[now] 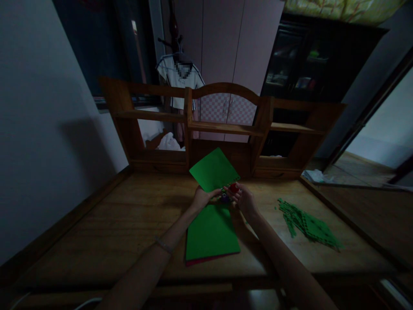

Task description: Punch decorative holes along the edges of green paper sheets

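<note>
My left hand (202, 199) pinches the lower edge of a green sheet of paper (214, 168), which is held up at a slant above the desk. Small holes or notches run along the sheet's lower right edge. Close beside it, my right hand (245, 201) is closed around a small red craft punch (233, 187) at that edge. A small purple object (225, 198) shows between the hands, partly hidden by the fingers; its kind is unclear. Under my wrists lies a stack of green paper (213, 232) with a red layer at the bottom.
Cut green strips and punched green pieces (306, 224) lie in a heap on the right of the wooden desk (129, 219). A wooden shelf unit (226, 128) borders the desk's far side. A wall (48, 129) rises at the left.
</note>
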`<state>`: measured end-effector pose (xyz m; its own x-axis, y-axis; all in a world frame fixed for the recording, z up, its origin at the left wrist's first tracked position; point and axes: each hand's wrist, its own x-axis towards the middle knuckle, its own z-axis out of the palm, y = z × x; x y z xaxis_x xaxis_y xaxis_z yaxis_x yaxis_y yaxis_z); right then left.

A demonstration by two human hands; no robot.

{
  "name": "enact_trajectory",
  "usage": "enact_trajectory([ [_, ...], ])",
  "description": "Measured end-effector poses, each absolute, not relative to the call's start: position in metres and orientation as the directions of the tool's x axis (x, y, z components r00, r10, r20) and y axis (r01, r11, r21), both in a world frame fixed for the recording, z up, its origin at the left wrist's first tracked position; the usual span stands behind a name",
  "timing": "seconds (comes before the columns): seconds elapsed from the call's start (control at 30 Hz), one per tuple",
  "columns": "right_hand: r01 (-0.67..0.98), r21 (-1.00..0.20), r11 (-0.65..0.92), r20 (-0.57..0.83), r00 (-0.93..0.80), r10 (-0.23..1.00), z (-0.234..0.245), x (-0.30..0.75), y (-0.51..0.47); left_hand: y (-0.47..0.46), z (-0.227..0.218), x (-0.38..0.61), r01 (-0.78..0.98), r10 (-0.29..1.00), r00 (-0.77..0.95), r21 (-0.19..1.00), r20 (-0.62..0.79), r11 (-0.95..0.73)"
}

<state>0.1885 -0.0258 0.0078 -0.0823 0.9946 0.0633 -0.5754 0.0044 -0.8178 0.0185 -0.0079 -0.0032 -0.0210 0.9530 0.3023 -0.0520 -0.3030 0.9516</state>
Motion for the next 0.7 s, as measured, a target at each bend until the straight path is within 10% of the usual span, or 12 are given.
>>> enact_trajectory([
  [0.7, -0.573, -0.819, -0.01, 0.044, -0.08, 0.996, 0.0111, 0.189, -0.0271, -0.0104, 0.0004, 0.0174, -0.091, 0.972, -0.039, 0.968, 0.232, -0.234],
])
